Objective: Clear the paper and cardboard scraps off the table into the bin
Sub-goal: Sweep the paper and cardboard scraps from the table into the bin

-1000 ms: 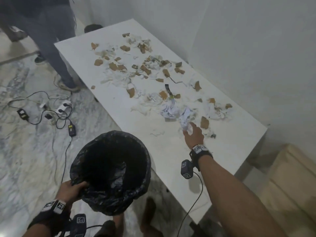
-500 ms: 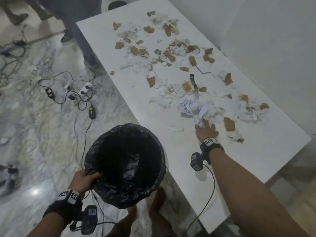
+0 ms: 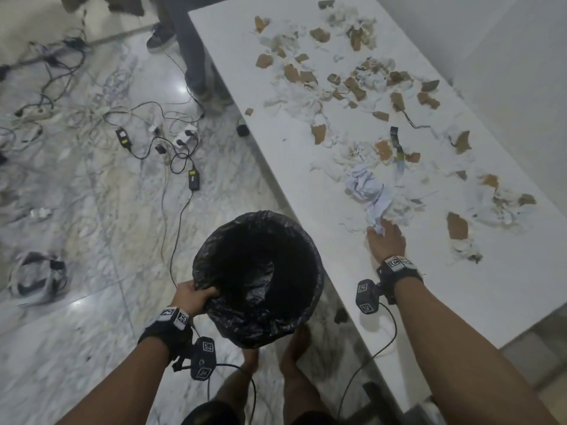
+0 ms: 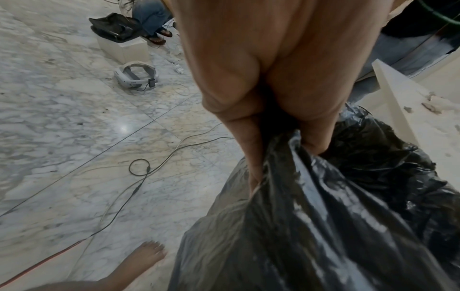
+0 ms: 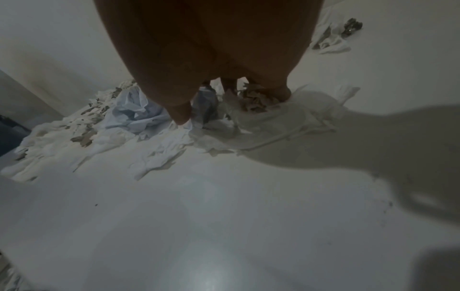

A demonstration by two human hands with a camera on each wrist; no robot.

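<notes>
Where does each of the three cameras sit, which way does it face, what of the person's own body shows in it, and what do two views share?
Head: worn on the head, facing down at the table and bin; shows both forearms, left hand, right hand and bare feet.
Left wrist: looks along the left hand gripping the bin's black liner; one foot shows.
Right wrist: looks along the right hand onto scraps.
Shared: the head and right wrist views both show the crumpled bluish paper.

Dim indoor light, floor (image 3: 184, 87) glare, blurred wide-angle edges
</notes>
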